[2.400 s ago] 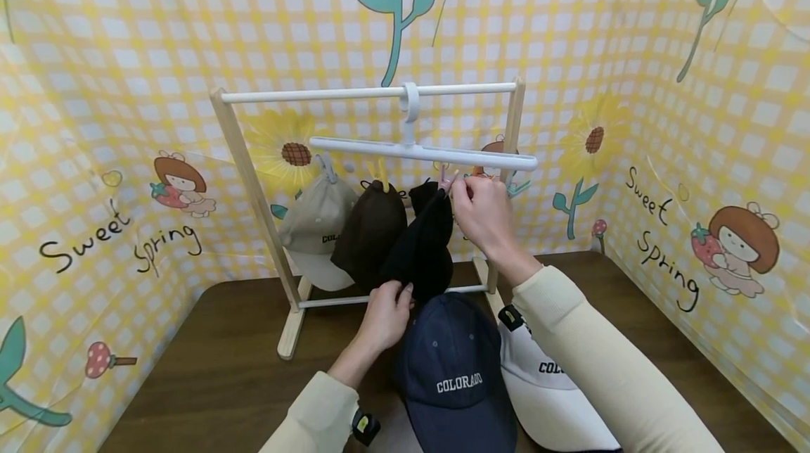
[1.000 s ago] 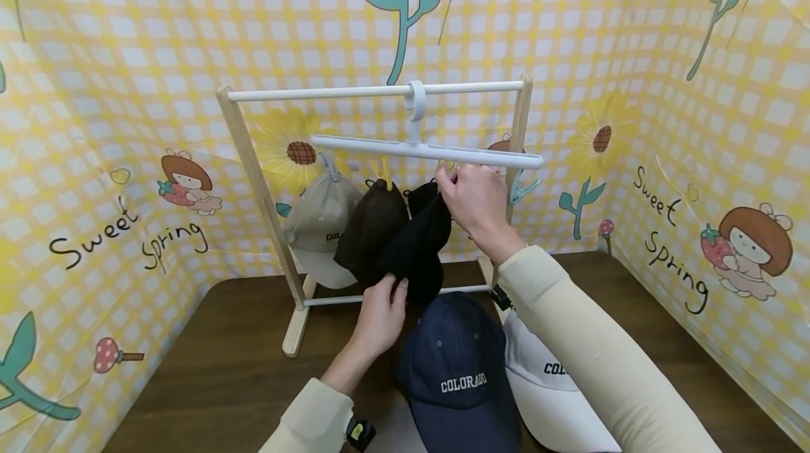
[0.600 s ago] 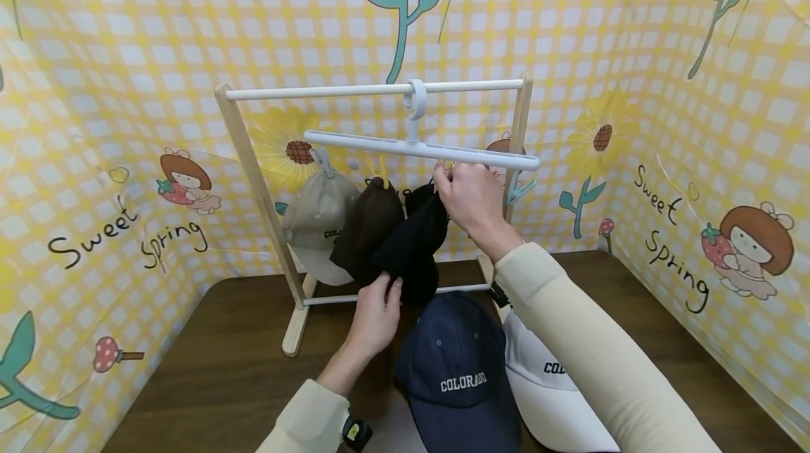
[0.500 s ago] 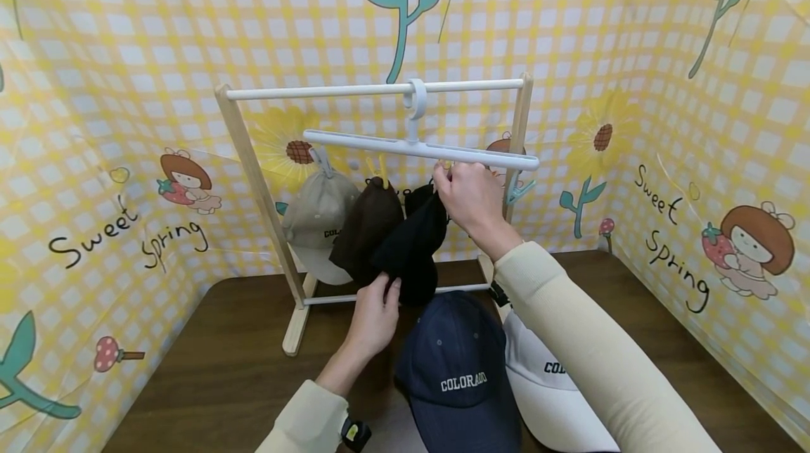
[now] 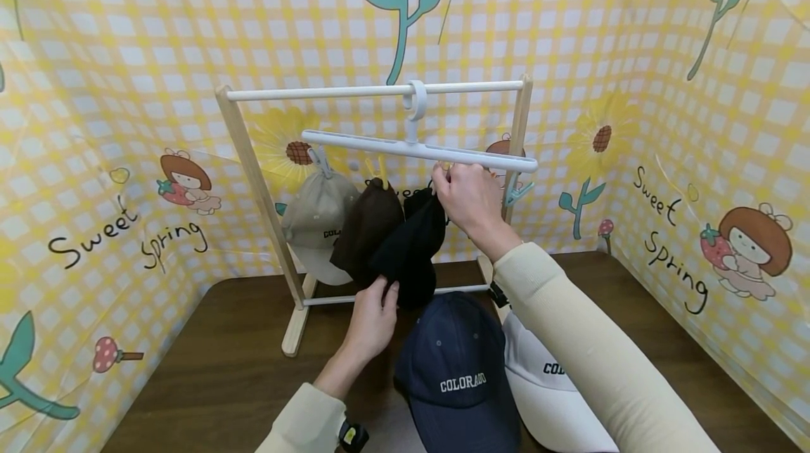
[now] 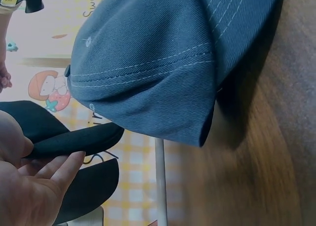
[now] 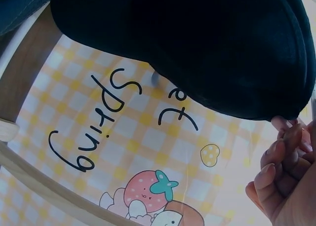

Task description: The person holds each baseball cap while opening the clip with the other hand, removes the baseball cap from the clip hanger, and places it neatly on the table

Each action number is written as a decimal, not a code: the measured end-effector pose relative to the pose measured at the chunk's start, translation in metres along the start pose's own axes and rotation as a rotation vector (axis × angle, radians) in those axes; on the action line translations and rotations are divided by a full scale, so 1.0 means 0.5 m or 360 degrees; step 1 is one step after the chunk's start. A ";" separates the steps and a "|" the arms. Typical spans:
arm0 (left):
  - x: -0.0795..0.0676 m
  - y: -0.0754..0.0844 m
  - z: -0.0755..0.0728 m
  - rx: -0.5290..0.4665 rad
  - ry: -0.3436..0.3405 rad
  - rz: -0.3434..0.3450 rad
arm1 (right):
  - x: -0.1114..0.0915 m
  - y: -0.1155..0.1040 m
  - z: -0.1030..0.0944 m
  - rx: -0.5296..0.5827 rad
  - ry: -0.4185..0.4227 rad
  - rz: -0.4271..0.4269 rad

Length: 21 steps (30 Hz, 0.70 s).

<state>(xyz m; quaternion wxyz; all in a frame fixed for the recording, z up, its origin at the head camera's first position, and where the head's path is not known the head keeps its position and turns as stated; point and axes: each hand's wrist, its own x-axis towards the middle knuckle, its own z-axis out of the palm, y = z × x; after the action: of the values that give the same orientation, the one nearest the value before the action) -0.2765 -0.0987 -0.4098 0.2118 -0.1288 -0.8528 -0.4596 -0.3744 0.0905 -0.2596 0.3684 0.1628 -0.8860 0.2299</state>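
Note:
A black cap (image 5: 414,249) hangs at a slant beneath the pale hanger (image 5: 380,144). My left hand (image 5: 373,319) pinches its lower edge; the left wrist view shows thumb and fingers on either side of the dark fabric (image 6: 74,142). Just under the hanger bar, my right hand (image 5: 471,196) grips the cap's top end, hiding the pink clip there. In the right wrist view the fingertips of the right hand (image 7: 291,176) are at the cap's end. Left of it hang a dark brown cap (image 5: 363,235) from a yellow clip (image 5: 377,170) and a beige cap (image 5: 316,214) from a grey clip (image 5: 321,157).
The hanger hooks over a wooden rack's white top rod (image 5: 316,93). A teal clip (image 5: 519,191) dangles at its right end. On the brown table (image 5: 209,368) in front lie a navy COLORADO cap (image 5: 455,347) and a white cap (image 5: 557,404), partly behind my right sleeve.
My right hand has shifted left and now covers the pink clip seen earlier. The black cap and my left hand have moved slightly left; the hanger's tilt has changed little.

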 end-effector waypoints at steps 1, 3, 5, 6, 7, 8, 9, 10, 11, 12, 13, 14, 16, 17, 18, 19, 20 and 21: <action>0.000 -0.001 0.000 0.0001 -0.0001 0.0004 | 0.000 0.000 -0.001 -0.0008 0.0000 0.0001; -0.001 -0.003 0.002 -0.0009 -0.0012 0.0010 | 0.000 0.001 -0.003 -0.0016 0.0003 -0.0004; -0.002 -0.006 0.003 -0.0008 -0.0028 0.0007 | 0.000 0.001 -0.004 -0.0026 0.0007 -0.0008; -0.003 -0.007 0.003 -0.0011 -0.0040 0.0000 | 0.001 0.002 -0.005 -0.0026 0.0010 -0.0008; -0.004 -0.008 0.003 -0.0010 -0.0055 -0.0011 | 0.001 0.002 -0.005 -0.0028 0.0011 -0.0007; -0.006 -0.010 0.004 -0.0019 -0.0076 -0.0016 | 0.001 0.002 -0.005 -0.0026 0.0011 -0.0005; -0.007 -0.011 0.005 -0.0023 -0.0093 -0.0018 | 0.002 0.002 -0.005 -0.0026 0.0008 -0.0001; -0.008 -0.014 0.007 -0.0012 -0.0106 -0.0009 | 0.002 0.003 -0.006 -0.0028 0.0004 0.0003; -0.009 -0.016 0.009 -0.0004 -0.0118 0.0006 | 0.002 0.003 -0.006 -0.0024 0.0001 0.0005; -0.009 -0.018 0.012 0.0005 -0.0125 0.0034 | 0.002 0.003 -0.007 -0.0023 -0.0004 0.0007; -0.010 -0.021 0.014 0.0010 -0.0138 0.0053 | 0.002 0.003 -0.008 -0.0021 -0.0009 0.0007; -0.011 -0.024 0.017 0.0014 -0.0148 0.0077 | 0.001 0.003 -0.008 -0.0016 -0.0015 0.0008; -0.010 -0.028 0.024 0.0035 -0.0159 0.0121 | 0.001 0.003 -0.010 -0.0001 -0.0024 0.0006; -0.011 -0.030 0.028 0.0032 -0.0171 0.0131 | 0.001 0.003 -0.010 0.0005 -0.0029 0.0006; -0.011 -0.032 0.031 0.0029 -0.0182 0.0131 | 0.001 0.004 -0.011 0.0011 -0.0036 0.0008; -0.012 -0.033 0.033 0.0019 -0.0198 0.0122 | 0.001 0.004 -0.012 0.0018 -0.0041 0.0010; -0.012 -0.035 0.036 0.0018 -0.0207 0.0119 | 0.001 0.004 -0.012 0.0021 -0.0043 0.0013; -0.012 -0.036 0.038 0.0018 -0.0213 0.0116 | 0.002 0.004 -0.013 0.0021 -0.0046 0.0015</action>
<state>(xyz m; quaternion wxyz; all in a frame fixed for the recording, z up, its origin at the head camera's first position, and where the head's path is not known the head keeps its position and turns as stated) -0.2833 -0.0927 -0.4351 0.1715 -0.1889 -0.8625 -0.4371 -0.3723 0.0957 -0.2557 0.3535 0.1644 -0.8904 0.2350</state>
